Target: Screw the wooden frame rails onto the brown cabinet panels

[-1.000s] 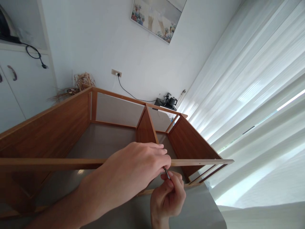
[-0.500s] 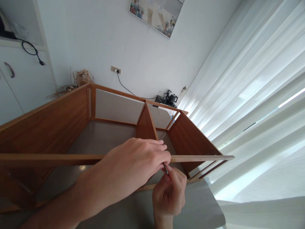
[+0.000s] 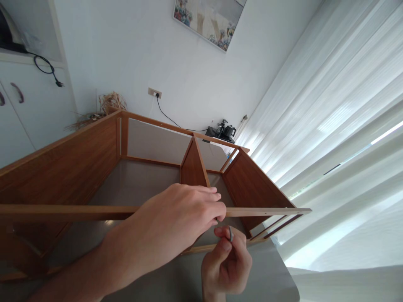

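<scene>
My left hand (image 3: 179,214) reaches across the front wooden rail (image 3: 78,211) of a brown wooden frame, its fingers curled over the rail where the middle divider panel (image 3: 192,163) meets it. A small dark tip, perhaps a screw end, shows just under the left fingertips. Below and to the right, my right hand (image 3: 228,262) pinches a small bent metal key (image 3: 231,234), which looks like a hex key. The key is now apart from the rail. Most of its length is hidden in the fingers.
The frame rests on a grey table (image 3: 267,268), with a side panel (image 3: 258,184) at right and a longer panel (image 3: 63,155) at left. Behind stand a black kettle (image 3: 228,132) and dried stalks (image 3: 111,102). White curtains (image 3: 330,105) hang at right.
My right hand has drawn the hex key away from beneath the left fingertips, slightly right and down, and turned it. My left hand keeps its grip on the rail.
</scene>
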`<state>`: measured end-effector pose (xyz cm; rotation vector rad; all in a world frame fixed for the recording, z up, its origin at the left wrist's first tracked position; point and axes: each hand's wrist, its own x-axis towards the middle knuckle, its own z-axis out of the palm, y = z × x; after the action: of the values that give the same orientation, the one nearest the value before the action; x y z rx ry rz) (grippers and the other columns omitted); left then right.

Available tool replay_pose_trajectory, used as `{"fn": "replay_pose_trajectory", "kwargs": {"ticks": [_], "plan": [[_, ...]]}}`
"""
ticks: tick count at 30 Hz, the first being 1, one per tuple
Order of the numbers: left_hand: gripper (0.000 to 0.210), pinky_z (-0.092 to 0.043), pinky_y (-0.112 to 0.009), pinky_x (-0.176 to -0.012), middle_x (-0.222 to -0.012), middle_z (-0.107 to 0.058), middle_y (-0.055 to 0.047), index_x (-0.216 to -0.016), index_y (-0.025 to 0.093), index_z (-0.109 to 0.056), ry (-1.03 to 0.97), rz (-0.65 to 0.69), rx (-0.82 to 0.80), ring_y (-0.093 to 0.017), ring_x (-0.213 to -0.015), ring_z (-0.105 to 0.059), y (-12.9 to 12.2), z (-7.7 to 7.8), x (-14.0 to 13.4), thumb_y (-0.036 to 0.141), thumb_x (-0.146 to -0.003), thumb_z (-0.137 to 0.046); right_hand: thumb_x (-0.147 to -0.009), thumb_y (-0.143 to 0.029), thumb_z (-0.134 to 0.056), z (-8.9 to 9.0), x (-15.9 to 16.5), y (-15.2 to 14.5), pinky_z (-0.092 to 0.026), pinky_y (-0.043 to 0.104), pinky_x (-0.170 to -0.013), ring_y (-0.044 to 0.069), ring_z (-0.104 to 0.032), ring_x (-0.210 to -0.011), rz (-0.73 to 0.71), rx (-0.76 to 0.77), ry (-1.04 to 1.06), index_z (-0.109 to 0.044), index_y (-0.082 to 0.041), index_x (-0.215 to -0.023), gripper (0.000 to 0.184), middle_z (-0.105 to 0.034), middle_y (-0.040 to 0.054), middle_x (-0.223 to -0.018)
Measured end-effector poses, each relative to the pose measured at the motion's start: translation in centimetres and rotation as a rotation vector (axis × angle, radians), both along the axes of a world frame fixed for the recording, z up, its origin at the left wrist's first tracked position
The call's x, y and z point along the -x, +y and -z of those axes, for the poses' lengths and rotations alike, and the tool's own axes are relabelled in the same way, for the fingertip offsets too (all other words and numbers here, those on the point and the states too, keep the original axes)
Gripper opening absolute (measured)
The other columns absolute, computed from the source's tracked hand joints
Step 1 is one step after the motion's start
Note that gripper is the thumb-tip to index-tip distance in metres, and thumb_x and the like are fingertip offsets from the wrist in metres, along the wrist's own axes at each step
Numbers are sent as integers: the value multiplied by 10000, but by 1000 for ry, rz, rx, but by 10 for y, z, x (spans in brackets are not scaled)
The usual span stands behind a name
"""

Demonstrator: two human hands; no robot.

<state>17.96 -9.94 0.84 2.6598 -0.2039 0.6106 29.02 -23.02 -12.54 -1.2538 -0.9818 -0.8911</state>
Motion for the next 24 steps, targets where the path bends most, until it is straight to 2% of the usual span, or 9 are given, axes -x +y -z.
{"fn": "replay_pose_trajectory", "kwargs": {"ticks": [3,8,15,24], "plan": [[193,-503,-321,-1069,-1063,-754,66,-850,244,-616,-8,-6,7,-178,-1060,-721,0,1,-1,232,-1043,-629,-1032,-121,-529,6,5,-1,-594,343,-629,164,-679,-743,-44,65,19,-617,-191,-1160,170,-682,46,-853],[205,-524,-323,-1026,-1044,-752,45,-841,237,-615,16,-2,-18,-199,-1154,-711,0,-2,-1,242,-1046,-626,-1029,-111,-536,13,4,-3,-608,294,-627,143,-698,-737,-73,135,41,-617,-193,-1124,150,-685,35,-854],[175,-523,-329,-1050,-1076,-748,45,-870,238,-616,19,-14,-20,-198,-1156,-710,0,-1,-2,240,-1045,-627,-1015,-97,-557,18,0,-3,-599,254,-610,133,-696,-731,-30,136,17,-638,-200,-1151,188,-705,36,-866],[184,-533,-337,-1043,-1063,-755,45,-853,244,-603,-15,-8,-41,-193,-1121,-713,2,2,0,227,-1030,-648,-998,-149,-640,18,8,-7,-600,217,-603,123,-712,-694,40,140,57,-678,-177,-1073,89,-725,29,-838]]}}
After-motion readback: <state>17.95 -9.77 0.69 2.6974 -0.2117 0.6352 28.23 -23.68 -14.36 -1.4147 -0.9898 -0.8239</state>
